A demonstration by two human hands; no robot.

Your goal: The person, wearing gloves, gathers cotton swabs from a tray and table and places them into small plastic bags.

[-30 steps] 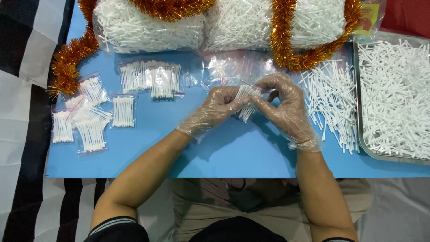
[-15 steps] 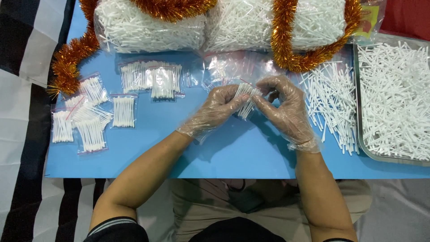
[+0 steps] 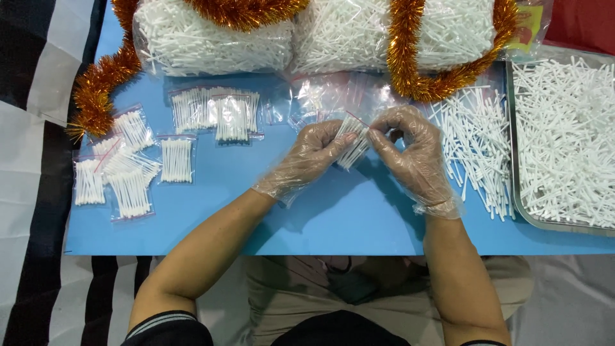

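Both my hands wear thin clear plastic gloves and meet over the middle of the blue table [image 3: 333, 218]. My left hand [image 3: 314, 157] pinches a small clear plastic bag of white cotton swabs [image 3: 353, 142] between thumb and fingertips, holding it from the nine o'clock side. My right hand [image 3: 410, 150] curls over it from three o'clock, fingertips closed on the bag's top edge, where a thin red strip shows. The bag sits just above the table, tilted, at the centre of my view. At about twelve o'clock from my hands lies a loose heap of empty clear plastic bags [image 3: 333, 96], and behind it two big clear sacks stuffed with white swabs [image 3: 211, 38], draped with a string of orange-gold tinsel [image 3: 410, 51] that loops across them and trails down the table's far left edge. At ten o'clock a row of filled small bags [image 3: 218, 112] lies flat, well apart from my hands. Further out at nine o'clock another cluster of filled bags [image 3: 122, 173] lies overlapping near the left edge of the table. At three o'clock, just beside my right hand, a loose pile of white swabs [image 3: 477, 144] is spread on the table, and beyond it a shallow metal tray [image 3: 564, 225] holds many more loose swabs. A black-and-white striped cloth [image 3: 32, 128] hangs past the table's left side.
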